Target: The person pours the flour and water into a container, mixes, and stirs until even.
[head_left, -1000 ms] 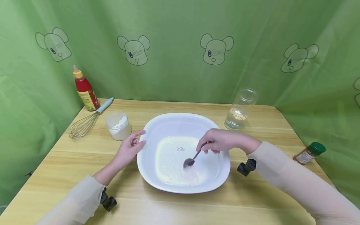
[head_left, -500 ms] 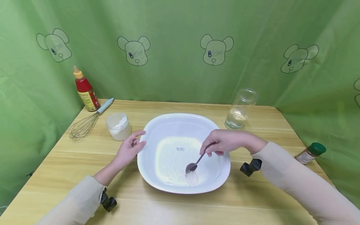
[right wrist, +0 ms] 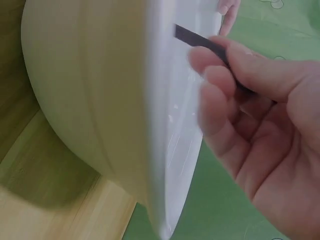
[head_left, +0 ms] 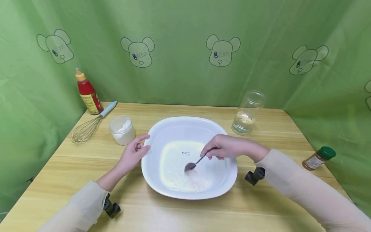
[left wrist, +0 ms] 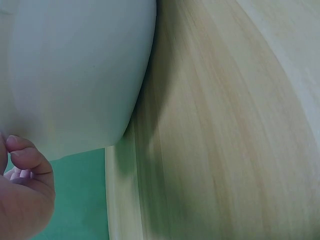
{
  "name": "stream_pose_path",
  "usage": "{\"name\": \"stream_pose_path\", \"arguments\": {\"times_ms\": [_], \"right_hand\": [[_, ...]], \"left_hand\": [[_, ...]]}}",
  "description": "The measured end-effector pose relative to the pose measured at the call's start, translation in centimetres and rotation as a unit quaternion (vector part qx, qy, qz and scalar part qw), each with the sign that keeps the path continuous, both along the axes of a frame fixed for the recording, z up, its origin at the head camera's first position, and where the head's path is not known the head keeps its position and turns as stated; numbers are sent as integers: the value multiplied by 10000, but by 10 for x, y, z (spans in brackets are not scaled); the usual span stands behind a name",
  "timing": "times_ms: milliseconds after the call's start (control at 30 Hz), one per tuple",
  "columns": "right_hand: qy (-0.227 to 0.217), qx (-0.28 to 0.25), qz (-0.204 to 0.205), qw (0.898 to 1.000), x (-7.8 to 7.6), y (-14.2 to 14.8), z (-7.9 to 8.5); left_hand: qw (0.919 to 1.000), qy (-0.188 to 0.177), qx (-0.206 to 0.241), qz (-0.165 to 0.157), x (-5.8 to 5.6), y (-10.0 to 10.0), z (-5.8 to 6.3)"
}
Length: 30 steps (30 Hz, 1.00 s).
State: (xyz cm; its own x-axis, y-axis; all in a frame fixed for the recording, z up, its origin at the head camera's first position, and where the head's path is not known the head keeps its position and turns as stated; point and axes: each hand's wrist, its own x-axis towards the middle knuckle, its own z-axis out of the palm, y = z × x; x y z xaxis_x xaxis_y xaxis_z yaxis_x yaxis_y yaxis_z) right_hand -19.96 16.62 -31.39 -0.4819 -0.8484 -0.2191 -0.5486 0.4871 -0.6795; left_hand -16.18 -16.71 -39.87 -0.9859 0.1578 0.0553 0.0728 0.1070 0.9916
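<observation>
A white basin (head_left: 179, 129) with "bdc" printed on its floor sits mid-table. My left hand (head_left: 131, 158) holds its left rim, thumb and fingers pinching the edge; the left wrist view shows the curled fingers (left wrist: 30, 160) against the basin's wall. My right hand (head_left: 227, 145) reaches over the right rim and grips a dark spoon (head_left: 190, 167) by its handle. Tilted, the spoon has its bowl low in the basin, beside a wet whitish mixture (head_left: 195, 183). In the right wrist view the handle (right wrist: 197, 39) lies between thumb and fingers, and the rim hides the spoon's bowl.
Left of the basin stand a jar of white powder (head_left: 123, 131), a whisk (head_left: 90, 127) and a red sauce bottle (head_left: 88, 96). A glass of clear liquid (head_left: 244, 119) is behind on the right. A green-capped spice jar (head_left: 318, 158) stands near the right edge. Green curtains surround the table.
The spoon shifted slightly toward the front right, then swung back left and away through the whitish mixture, the right hand moving with it. The left hand and basin have stayed put.
</observation>
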Motion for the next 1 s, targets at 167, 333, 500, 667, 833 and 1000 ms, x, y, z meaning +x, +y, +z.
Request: {"name": "stream_pose_path", "arguments": {"times_ms": [167,333,500,667,833,1000], "right_hand": [[59,-103,-104,9999,-1,-4,0],[-215,209,20,9995,0,-3,-3],[-519,381,234,9976,5,3,3],[-567,232,167,9980,7,11,13],[-768,317,380,9958,8,13,12],[-347,290,367,9983,10,5,3]], "left_hand": [[10000,-6,20,-13,1,-1,0],[10000,28,-2,-10,1,-1,0],[9999,94,-65,-17,0,-1,0],[9999,72,-75,14,0,-1,0],[9999,89,-92,19,-1,0,0],[10000,71,-67,12,-1,0,0]]}}
